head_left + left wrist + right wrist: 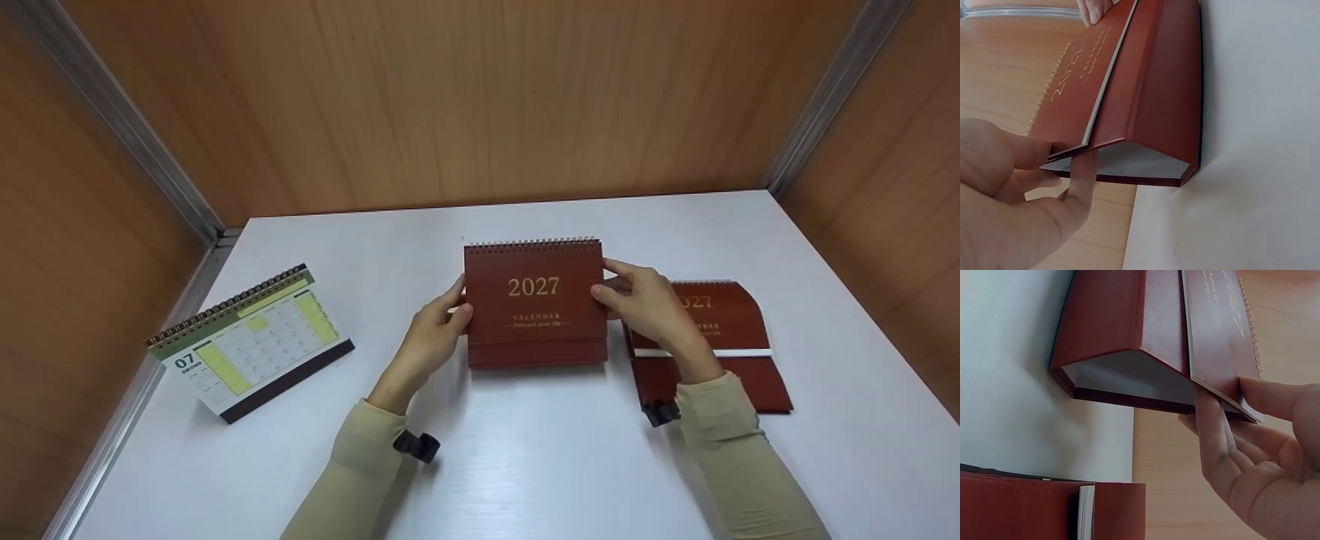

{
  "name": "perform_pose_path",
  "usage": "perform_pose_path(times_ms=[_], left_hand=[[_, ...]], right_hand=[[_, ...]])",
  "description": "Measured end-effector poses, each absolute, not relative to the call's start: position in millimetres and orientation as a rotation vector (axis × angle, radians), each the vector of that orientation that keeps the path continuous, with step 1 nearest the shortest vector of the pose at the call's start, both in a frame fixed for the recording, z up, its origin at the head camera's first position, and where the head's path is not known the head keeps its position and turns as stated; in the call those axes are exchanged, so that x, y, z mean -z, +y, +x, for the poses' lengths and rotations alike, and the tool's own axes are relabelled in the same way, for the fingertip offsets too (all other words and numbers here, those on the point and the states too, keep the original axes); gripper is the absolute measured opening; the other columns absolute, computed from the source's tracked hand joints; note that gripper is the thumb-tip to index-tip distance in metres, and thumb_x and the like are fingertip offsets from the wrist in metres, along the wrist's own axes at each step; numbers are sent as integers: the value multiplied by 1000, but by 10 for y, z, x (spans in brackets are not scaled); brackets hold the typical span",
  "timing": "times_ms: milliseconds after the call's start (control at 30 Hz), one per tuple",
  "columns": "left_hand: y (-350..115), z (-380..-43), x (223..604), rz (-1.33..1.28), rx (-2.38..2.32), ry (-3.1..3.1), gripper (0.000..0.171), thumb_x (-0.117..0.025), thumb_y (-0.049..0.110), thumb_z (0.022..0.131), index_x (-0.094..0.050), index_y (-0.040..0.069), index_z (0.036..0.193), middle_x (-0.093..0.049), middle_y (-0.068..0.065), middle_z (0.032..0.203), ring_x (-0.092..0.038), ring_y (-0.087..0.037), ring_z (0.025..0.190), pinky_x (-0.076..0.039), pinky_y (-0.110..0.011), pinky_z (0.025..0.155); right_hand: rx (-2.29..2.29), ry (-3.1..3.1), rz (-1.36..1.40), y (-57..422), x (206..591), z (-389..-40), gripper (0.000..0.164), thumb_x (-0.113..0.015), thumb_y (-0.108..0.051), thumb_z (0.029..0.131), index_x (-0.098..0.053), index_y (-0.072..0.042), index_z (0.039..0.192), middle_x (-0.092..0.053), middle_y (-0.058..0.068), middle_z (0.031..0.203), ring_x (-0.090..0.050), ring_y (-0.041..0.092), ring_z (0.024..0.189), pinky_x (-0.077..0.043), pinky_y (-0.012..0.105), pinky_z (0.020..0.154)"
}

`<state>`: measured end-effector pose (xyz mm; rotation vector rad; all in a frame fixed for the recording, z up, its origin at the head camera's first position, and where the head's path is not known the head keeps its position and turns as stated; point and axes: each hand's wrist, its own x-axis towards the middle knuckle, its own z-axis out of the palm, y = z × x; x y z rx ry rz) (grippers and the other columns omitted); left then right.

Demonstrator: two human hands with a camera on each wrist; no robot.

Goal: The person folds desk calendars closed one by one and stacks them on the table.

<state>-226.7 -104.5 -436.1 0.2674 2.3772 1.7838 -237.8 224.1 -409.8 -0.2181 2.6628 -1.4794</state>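
Note:
A dark red desk calendar [536, 307] with gold "2027" lettering and a spiral binding along its top stands upright at mid-table. My left hand [439, 326] pinches its left side, with the thumb on the front cover. At the opposite side, my right hand [645, 304] grips the edge, its thumb on the cover and other fingers behind. In the left wrist view, the left fingers [1081, 185] reach into the hollow under the cover. The right wrist view shows the right thumb [1269, 396] against the cover and the folded base [1106, 326] opening as a triangle.
A second red 2027 calendar [731, 382], crossed by a white strip, lies to the right, partly behind my right forearm. On the left stands a white and green calendar [262, 345] showing 07. Wooden panels [480, 97] border the white table [525, 465].

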Motion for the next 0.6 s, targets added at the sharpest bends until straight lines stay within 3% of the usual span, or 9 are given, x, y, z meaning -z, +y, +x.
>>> perform_pose_path(times_ms=[300,600], left_hand=[[-1033,-2299,4386,281,-1801,2373,60,-51,15,113,-28,20,169,-52,-15,157,-66,-29,129,-49,-47,114],[-1039,-2313,4416,314,-1767,2413,60,-54,12,112,-31,16,168,-52,-14,157,-64,-28,129,-52,-44,111]], right_hand=[[1468,2670,-229,2239,4106,-2382,65,-63,-18,109,-34,-4,165,-64,26,142,-72,33,118,-61,41,97],[1396,2722,-261,2233,4117,-2383,65,-63,-19,109,-35,-7,166,-63,25,144,-70,35,122,-60,46,98]])
